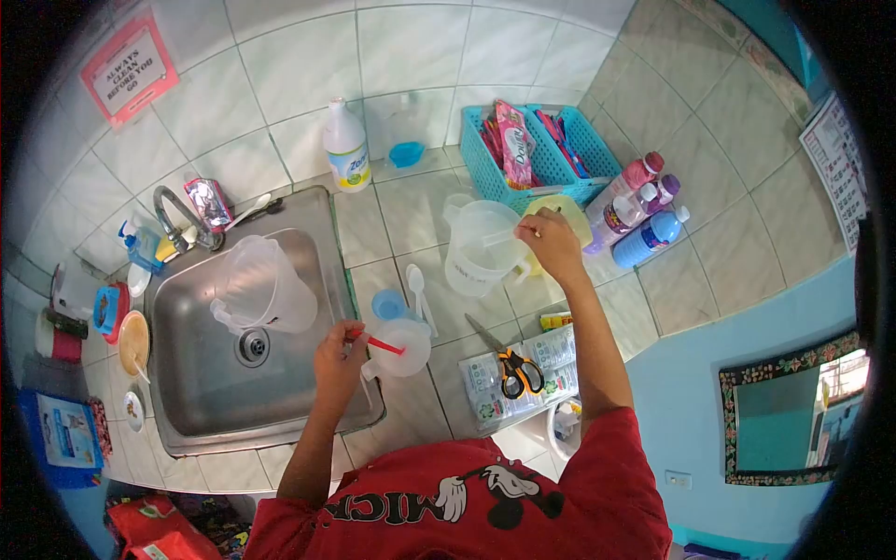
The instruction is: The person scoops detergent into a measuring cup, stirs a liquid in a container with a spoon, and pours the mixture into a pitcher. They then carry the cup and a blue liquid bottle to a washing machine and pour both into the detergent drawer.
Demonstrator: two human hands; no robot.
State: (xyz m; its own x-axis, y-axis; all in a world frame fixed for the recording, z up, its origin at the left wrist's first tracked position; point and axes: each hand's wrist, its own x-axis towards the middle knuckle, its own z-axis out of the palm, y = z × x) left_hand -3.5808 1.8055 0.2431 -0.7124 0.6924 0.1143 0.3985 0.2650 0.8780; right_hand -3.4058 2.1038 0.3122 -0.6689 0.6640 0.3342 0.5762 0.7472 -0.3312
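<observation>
My left hand (338, 362) pinches a slim red utensil (381, 344), whose far end reaches over a translucent white cup (408, 357). Beside that cup are a small blue cup (388, 304) and a white spoon (416, 287). My right hand (553, 245) is over the rim of a clear plastic pitcher (474, 271), its fingers closed on a pale, see-through item whose kind I cannot make out. Behind that hand stands a pale yellow container (567, 211), partly covered. Black-and-orange scissors (511, 364) lie open on plastic-wrapped packs (481, 385) near the counter's front.
To the left, a steel sink (322, 233) holds another clear pitcher (266, 289) under the faucet (177, 215). A white bottle (346, 149) stands by the wall. Turquoise baskets (485, 177) of packets and several bottles (644, 238) occupy the back right.
</observation>
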